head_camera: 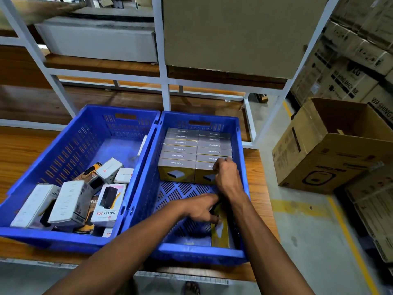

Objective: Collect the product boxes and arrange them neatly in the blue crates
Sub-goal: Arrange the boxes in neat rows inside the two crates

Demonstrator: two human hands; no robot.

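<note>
Two blue crates stand side by side on a wooden bench. The right crate [242,145] holds two tidy rows of grey-topped yellow boxes [180,155] at its far end. My right hand [226,177] rests on the nearest box of the right row, fingers curled over its top edge. My left hand [201,206] reaches across and grips a yellow box [220,233] lying along the crate's near right wall. The left crate [70,141] contains a loose jumble of white and black product boxes [72,201] at its near end.
White metal shelving [163,67] stands behind the crates with a large cardboard sheet on it. An open cardboard carton [331,150] sits on the floor at the right, with stacked washing-machine cartons [350,67] behind. Yellow floor lines run along the aisle.
</note>
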